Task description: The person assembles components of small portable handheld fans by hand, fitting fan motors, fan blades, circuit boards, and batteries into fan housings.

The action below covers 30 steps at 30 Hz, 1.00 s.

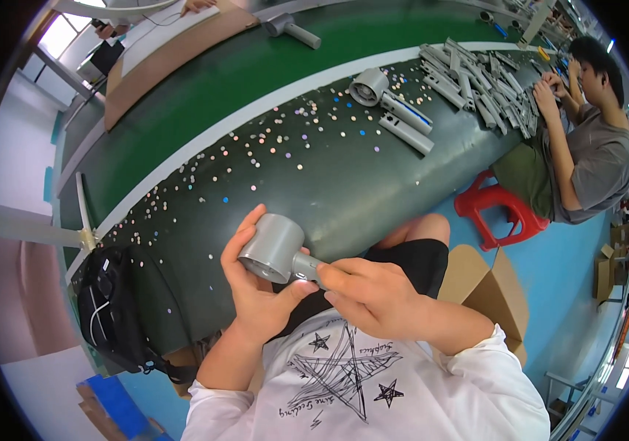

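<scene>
A grey hair dryer [273, 247] with a round barrel is held in front of my body, above the near edge of the dark green table. My left hand [253, 292] cups the barrel from below and the left, thumb near the neck of the handle. Around the handle, my right hand [368, 292] has its fingers closed, hiding most of it. Farther off on the table lies another grey hair dryer [373, 88], its handle showing a blue strip. Beside it rests a loose grey handle shell [406, 134].
Small round stickers or dots [280, 140] are scattered over the table. A pile of grey handle parts [469, 82] lies at the far right, near a seated co-worker [586, 147]. Another dryer [291, 31] sits on the green belt. A black backpack [112, 305], red stool [494, 213] and open carton [487, 294] stand nearby.
</scene>
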{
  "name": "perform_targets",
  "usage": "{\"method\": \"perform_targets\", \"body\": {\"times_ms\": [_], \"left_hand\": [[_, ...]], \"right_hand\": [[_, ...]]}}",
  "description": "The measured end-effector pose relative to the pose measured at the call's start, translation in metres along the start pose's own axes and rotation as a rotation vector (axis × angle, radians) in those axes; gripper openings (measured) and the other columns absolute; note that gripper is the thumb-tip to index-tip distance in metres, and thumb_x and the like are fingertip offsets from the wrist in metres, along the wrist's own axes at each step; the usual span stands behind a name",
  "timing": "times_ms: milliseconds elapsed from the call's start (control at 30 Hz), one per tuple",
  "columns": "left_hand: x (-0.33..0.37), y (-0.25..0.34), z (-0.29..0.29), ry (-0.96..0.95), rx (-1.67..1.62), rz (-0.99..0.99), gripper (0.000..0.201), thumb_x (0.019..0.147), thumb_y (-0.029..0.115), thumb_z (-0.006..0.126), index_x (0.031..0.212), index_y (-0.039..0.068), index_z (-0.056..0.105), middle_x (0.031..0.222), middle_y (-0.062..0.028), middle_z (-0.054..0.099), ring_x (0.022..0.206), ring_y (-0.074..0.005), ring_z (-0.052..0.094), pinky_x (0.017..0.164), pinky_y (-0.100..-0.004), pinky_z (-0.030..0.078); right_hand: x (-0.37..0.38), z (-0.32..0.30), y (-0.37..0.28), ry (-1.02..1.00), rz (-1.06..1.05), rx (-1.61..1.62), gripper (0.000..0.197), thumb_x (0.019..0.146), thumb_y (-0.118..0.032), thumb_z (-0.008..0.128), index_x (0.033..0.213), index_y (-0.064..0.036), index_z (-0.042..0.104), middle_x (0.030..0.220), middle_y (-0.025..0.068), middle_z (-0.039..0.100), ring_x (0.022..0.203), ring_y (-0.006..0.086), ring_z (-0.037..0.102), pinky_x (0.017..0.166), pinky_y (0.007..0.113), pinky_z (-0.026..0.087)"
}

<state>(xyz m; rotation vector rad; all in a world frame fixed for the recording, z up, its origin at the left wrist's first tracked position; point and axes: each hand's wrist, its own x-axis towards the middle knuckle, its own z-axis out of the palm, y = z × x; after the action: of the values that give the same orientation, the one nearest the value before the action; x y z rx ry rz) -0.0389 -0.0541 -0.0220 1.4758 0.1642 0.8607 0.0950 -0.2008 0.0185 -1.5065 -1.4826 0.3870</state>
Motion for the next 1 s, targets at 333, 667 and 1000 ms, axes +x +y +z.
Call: {"method": "perform_targets", "body": {"times_ms": [333,667,1000], "left_hand": [[0.033,0.023,-0.032,0.376,0.166,-0.064,0.081,0.086,0.002,0.063,0.147,0.001,0.011,0.149,-0.0195,0.027,0.111,-0.0271,0.058,0.076,-0.0318,0.056],[0.035,0.026,-0.051,0.348,0.200,-0.307,0.026,0.102,0.014,0.040,0.094,-0.005,0.057,0.112,-0.0222,0.058,0.080,-0.0204,0.067,0.056,-0.0248,0.053],[0.040,0.037,-0.061,0.287,0.092,-0.316,0.023,0.101,0.014,0.048,0.093,-0.002,0.063,0.106,-0.0120,0.065,0.067,-0.0101,0.057,0.060,-0.0222,0.046]], "right_hand": [[0.131,-0.009,0.052,-0.191,0.114,0.173,0.072,0.088,-0.015,0.063,0.147,-0.0055,0.024,0.095,0.0209,0.067,0.080,0.0354,0.067,0.075,0.042,0.052],[0.488,0.049,0.270,0.138,-0.058,-0.276,0.037,0.085,-0.028,0.060,0.108,0.0003,0.052,0.099,0.0265,0.060,0.095,0.0406,0.061,0.083,0.045,0.050],[0.391,-0.022,0.328,0.031,0.046,-0.834,0.035,0.088,-0.028,0.060,0.109,-0.0002,0.053,0.098,0.0249,0.063,0.098,0.0392,0.063,0.083,0.049,0.051]]}}
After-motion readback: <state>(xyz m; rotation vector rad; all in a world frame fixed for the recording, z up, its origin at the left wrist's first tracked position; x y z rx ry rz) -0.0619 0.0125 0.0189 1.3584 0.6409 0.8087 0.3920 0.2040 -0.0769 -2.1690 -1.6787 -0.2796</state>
